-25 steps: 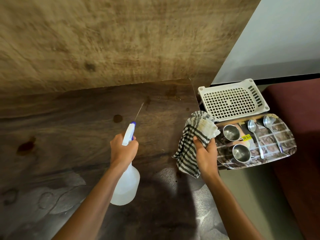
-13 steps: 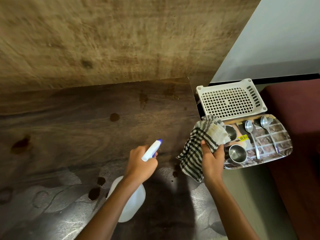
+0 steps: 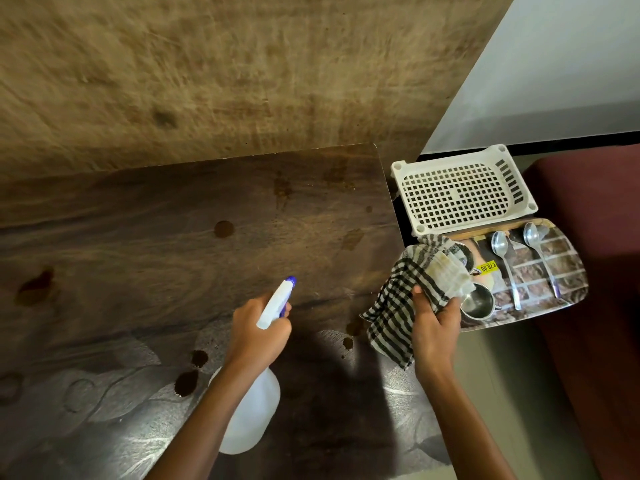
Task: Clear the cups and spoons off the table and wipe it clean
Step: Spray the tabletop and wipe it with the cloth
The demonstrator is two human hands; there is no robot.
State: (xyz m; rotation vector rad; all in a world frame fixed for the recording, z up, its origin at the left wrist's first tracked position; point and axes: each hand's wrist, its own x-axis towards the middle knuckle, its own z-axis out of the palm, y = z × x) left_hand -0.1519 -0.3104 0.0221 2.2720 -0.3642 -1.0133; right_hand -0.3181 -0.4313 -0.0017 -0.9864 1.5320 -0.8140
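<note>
Stains [image 3: 347,342] on desk [image 3: 138,254] lay just left of cloth [image 3: 394,306], clutched by right grip [image 3: 434,327]; left grip [image 3: 258,329] held bottle [image 3: 254,414], nozzle [image 3: 290,280] twd upper right.

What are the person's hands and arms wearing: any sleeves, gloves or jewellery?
Nothing shows. The left hand and right hand have no gloves and no rings. Neither wrist has a watch or bracelet. The left forearm and right forearm are uncovered, with no sleeve in view down to the frame's bottom edge.

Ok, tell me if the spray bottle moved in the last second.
Yes. The spray bottle drew back toward the person and rightward from the round stain.
</note>
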